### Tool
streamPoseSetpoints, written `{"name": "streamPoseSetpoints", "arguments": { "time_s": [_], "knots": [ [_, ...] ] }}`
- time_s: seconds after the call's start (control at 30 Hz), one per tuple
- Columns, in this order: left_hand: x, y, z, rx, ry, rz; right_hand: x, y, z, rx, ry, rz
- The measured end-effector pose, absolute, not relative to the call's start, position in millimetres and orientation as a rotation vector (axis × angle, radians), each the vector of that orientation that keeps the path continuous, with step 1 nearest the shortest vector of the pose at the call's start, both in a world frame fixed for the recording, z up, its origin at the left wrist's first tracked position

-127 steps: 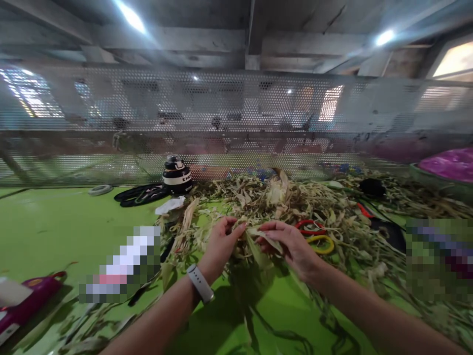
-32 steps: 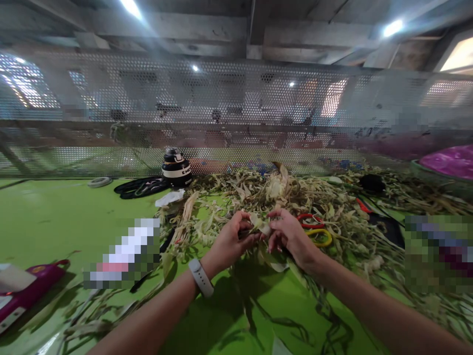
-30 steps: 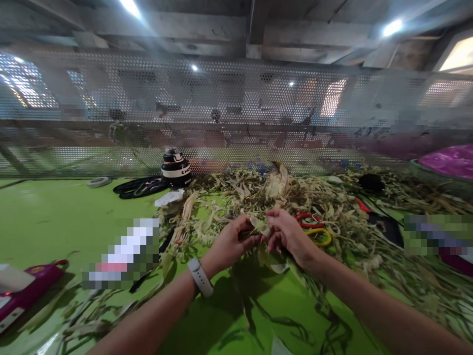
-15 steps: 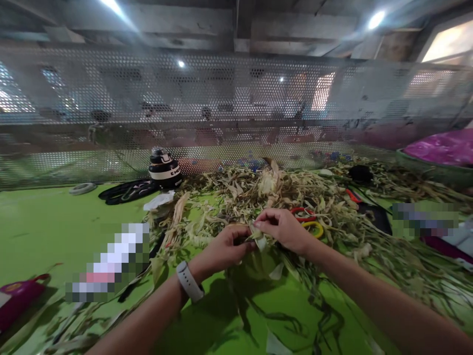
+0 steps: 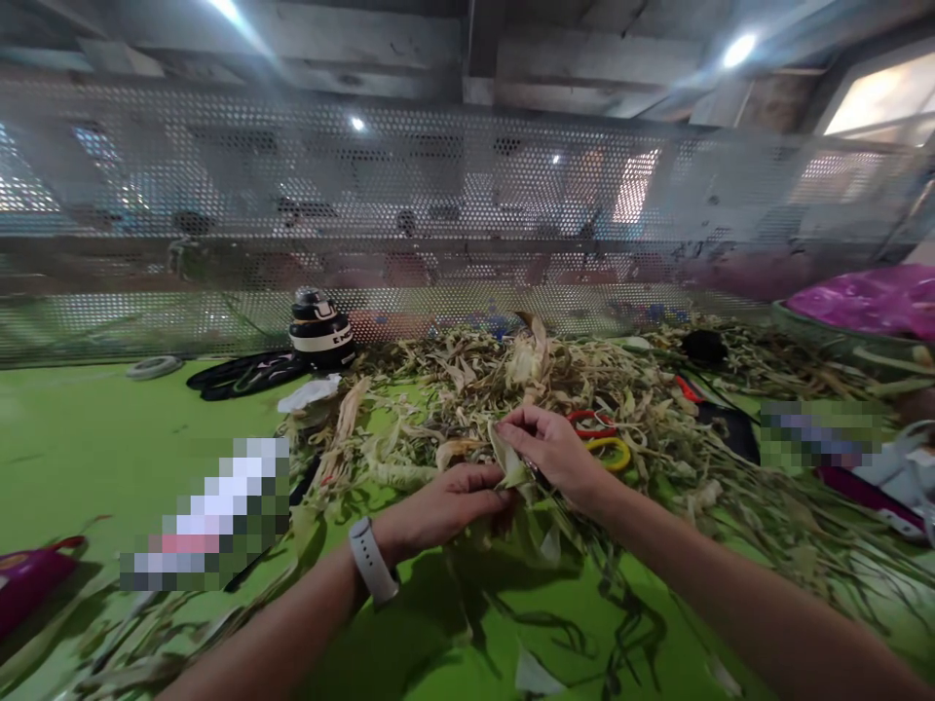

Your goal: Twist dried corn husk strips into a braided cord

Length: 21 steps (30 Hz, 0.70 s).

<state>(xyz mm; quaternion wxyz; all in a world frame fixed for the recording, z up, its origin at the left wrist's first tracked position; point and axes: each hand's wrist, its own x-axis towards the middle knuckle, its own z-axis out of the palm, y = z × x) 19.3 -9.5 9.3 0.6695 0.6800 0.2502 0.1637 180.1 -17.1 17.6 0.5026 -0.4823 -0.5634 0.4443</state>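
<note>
A small piece of pale green husk (image 5: 513, 469) is pinched between my two hands near the middle of the view. My left hand (image 5: 454, 501), with a light watch band on its wrist, has thumb and fingers closed on the husk's lower left side. From the right, my right hand (image 5: 549, 446) grips its upper part. Behind both hands spreads a heap of dry husk strips (image 5: 453, 365). Red-handled scissors (image 5: 590, 424) and a yellow handle ring (image 5: 612, 455) lie just right of my right hand.
A black bottle (image 5: 321, 331) stands back left beside black straps (image 5: 244, 376). A perforated metal screen (image 5: 438, 195) rises behind the green table (image 5: 65, 438). At the right is a basin with pink plastic (image 5: 869, 302); a magenta object (image 5: 36, 584) lies far left.
The husk between my hands now stands more upright and shows more of its surface. My left fingers have straightened somewhat. The view has shifted slightly.
</note>
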Motion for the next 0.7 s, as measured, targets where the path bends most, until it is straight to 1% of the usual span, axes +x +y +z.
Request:
{"name": "streamPoseSetpoints", "arguments": {
  "time_s": [0.17,0.3,0.47,0.63,0.7],
  "knots": [
    [19.8,-13.8,8.4,1.543,0.478,0.133,179.7,-15.9,15.6,-1.095,-1.356,0.998],
    [21.8,-17.9,11.5,1.506,0.46,0.087,176.9,-17.8,17.3,-1.114,-1.383,1.007],
    [27.4,-23.4,8.9,1.426,0.573,0.21,175.2,-18.4,17.0,-1.138,-1.379,0.972],
    [28.6,-25.7,-0.2,1.489,0.52,0.218,175.7,-17.8,18.1,-1.147,-1.394,0.968],
    [28.4,-23.6,-1.0,1.496,0.538,0.325,179.7,-16.7,21.7,-1.166,-1.433,0.996]
  ]
}}
